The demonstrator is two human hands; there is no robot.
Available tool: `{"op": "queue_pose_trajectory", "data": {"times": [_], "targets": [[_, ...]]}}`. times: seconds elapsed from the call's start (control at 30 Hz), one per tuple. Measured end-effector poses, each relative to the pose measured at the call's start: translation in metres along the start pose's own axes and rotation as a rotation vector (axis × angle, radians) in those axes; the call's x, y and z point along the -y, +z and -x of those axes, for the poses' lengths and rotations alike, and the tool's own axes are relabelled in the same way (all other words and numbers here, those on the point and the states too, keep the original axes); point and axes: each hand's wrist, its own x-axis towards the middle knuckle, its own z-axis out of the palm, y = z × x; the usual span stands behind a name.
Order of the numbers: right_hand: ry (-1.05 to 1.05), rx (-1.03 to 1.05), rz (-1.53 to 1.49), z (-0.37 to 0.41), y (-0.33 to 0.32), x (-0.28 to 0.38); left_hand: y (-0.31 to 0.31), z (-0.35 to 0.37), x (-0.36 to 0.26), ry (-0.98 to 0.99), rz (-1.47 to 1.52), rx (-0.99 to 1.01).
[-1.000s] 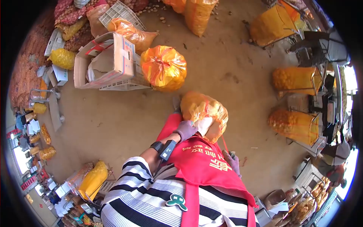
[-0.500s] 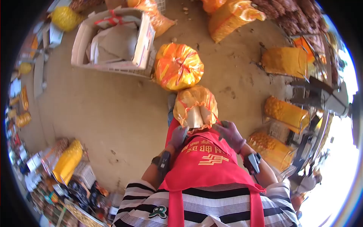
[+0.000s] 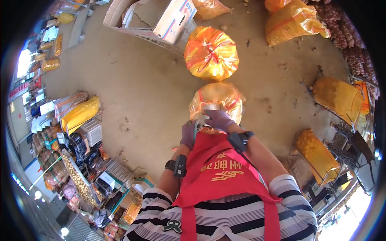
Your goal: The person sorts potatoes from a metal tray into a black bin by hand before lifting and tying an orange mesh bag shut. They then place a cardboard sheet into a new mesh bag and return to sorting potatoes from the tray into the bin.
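Note:
An orange plastic bag [image 3: 217, 92] stands upright in front of my red apron, with something pale inside its mouth. My left hand [image 3: 188, 133], in a greyish-purple glove, is closed on the left edge of the bag's rim. Over the mouth of the same bag reaches my right hand [image 3: 219, 120], gloved alike, with its fingers apart and pointing left; it hides part of the opening. Just beyond stands a full orange bag [image 3: 211, 54], gathered and tied at the top with red string.
A cardboard box [image 3: 173, 24] holding cardboard pieces rests on a crate ahead. Orange sacks [image 3: 295, 24] lie at the far right, near piled reddish produce. Filled yellow bags [image 3: 317, 154] hang along the right. At left are a yellow sack [image 3: 82, 113] and grey crates [image 3: 91, 131].
My right hand has left the right side of the bag's rim and come across over its mouth. My left hand stays at the left edge. The view has shifted.

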Motion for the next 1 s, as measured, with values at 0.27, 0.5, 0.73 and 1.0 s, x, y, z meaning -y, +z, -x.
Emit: {"op": "queue_pose_trajectory", "data": {"times": [0.27,0.5,0.73,1.0], "targets": [[-0.053,-0.134,0.105,-0.053,0.106,-0.078,0.051,0.056,-0.041,-0.133,0.291,0.117],[0.225,-0.475,-0.839,0.057,-0.035,0.008,0.05,0.018,-0.051,0.418,-0.566,0.364],[0.075,-0.705,-0.196,0.081,-0.02,0.043,0.056,-0.025,-0.069,1.0,-0.976,0.51],[-0.21,-0.548,0.427,0.05,-0.008,0.057,0.053,-0.106,0.036,1.159,-1.262,0.948]]}}
